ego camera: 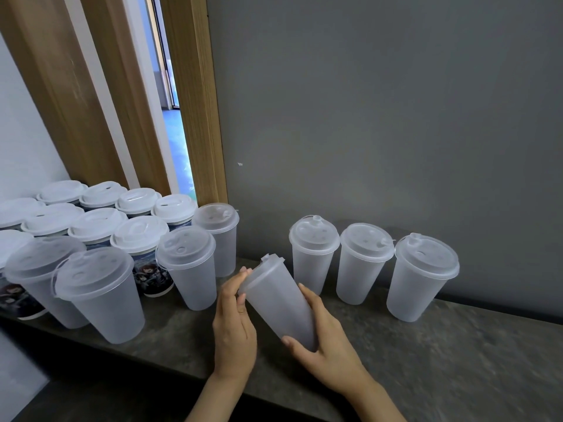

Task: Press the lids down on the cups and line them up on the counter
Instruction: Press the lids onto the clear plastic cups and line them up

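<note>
Both of our hands are on one frosted cup (278, 303), held tilted above the bench (426, 360) with its lid (272, 261) pointing up and away toward the wall. Our right hand (323, 342) has its grip curled round the lower body and base, thumb under the bottom. Our left hand (234, 324) lies along the cup's left side with straight fingers, their tips touching the lid's rim.

To do this step well, we judge it best to keep the base braced in the right hand and work the left fingertips round the rim, pressing evenly until the lid seats all the way; pressing one edge only could pop the far side up. The thin wall looks likely to buckle if squeezed hard.

Three lidded clear cups (364, 263) stand in a row to the right along the grey wall (396, 117), with a gap just left of them where this cup would fit. A crowd of clear and white-lidded printed cups (140, 239) fills the left, close enough to knock when we set down.
</note>
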Available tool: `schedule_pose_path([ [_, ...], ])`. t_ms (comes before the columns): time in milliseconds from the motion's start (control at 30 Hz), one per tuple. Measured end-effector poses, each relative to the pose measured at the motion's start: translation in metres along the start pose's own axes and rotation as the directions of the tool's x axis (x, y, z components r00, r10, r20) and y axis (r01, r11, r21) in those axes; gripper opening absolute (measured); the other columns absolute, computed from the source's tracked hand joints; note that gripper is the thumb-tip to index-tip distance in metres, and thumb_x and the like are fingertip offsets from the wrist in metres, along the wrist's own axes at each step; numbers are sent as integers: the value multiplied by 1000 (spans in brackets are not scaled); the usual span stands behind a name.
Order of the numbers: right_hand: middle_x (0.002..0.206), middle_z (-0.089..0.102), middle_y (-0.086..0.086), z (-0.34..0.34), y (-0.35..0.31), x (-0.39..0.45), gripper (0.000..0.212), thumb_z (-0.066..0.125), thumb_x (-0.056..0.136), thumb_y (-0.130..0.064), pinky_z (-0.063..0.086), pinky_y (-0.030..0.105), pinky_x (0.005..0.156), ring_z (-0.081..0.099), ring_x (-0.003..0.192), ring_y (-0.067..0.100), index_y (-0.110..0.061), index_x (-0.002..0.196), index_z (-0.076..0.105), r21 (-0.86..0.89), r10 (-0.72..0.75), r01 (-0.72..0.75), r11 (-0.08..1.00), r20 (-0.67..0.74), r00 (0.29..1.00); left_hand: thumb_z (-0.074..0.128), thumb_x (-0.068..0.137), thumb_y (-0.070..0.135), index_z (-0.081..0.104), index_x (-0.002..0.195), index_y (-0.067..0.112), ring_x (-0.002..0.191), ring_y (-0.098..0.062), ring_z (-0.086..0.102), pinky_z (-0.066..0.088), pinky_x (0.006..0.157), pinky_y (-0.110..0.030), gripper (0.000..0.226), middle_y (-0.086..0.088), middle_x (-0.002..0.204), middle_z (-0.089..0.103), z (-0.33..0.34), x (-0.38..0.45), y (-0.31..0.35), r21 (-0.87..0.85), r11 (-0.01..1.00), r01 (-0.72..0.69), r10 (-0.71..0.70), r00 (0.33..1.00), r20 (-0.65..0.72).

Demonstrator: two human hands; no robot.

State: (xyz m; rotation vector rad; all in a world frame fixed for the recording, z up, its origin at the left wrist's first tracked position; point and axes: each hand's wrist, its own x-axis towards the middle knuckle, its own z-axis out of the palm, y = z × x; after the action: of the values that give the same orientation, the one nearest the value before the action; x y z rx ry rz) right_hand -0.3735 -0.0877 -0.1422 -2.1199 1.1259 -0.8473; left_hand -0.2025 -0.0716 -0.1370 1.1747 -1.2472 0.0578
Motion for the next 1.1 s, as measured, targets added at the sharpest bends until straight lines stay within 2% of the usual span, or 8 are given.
schedule_pose_path([
  [200,137,31,-38,-2,-2,0,92,72,77,-55,38,17,104,40,127,-10,-57,146,12,-63,-68,64,996,-68,995,43,99,22,49,129,14,123,-8,51,38,104,-19,31,2,128,54,-3,0,-1,-13,999,-42,43,998,55],
  [333,134,29,-32,-1,-2,1,96,68,73,-62,42,27,106,42,122,-6,-59,146,6,-139,-70,64,988,-36,997,39,102,40,49,122,19,111,2,50,39,96,-10,31,1,118,54,-4,1,-1,13,1000,17,-17,1000,13],
  [500,144,28,-33,0,-3,-1,86,58,77,-75,37,17,105,35,127,-14,-61,142,4,-86,-50,50,995,4,999,36,100,24,48,117,17,103,-3,50,38,91,-4,21,-2,111,53,-1,1,1,44,999,23,-22,999,-32],
  [600,152,30,-29,-1,-2,0,90,56,75,-78,36,22,110,35,131,-13,-51,148,12,-31,0,1,1000,24,1000,36,99,23,48,117,19,105,-2,50,39,91,-4,22,0,113,54,-2,1,1,36,998,44,-42,998,-53],
  [733,151,24,-36,0,0,-1,91,58,74,-78,31,15,107,27,129,-22,-54,146,8,-33,1,0,999,26,1000,37,99,23,49,119,19,111,1,50,37,94,-2,25,1,117,55,-2,1,2,35,998,46,-43,997,-60],
  [900,142,27,-41,0,2,0,92,73,76,-58,30,7,101,34,130,-15,-49,147,15,-41,-26,23,999,-68,997,40,100,17,50,129,15,125,2,48,36,102,-11,31,2,128,56,-2,1,1,11,1000,-17,17,1000,19],
  [1000,138,31,-36,1,2,1,92,74,76,-50,33,14,105,37,128,-10,-48,147,15,-104,-65,55,993,-96,993,43,100,22,49,132,14,124,-2,48,35,104,-14,33,1,129,54,-4,0,-1,22,997,-70,68,995,69],
  [1100,134,29,-36,0,-1,0,93,72,76,-55,34,16,104,36,126,-12,-56,145,9,-131,-63,55,990,-60,996,39,104,32,50,127,13,122,5,46,37,100,-11,32,2,123,52,-4,2,1,13,998,-58,58,998,26],
])
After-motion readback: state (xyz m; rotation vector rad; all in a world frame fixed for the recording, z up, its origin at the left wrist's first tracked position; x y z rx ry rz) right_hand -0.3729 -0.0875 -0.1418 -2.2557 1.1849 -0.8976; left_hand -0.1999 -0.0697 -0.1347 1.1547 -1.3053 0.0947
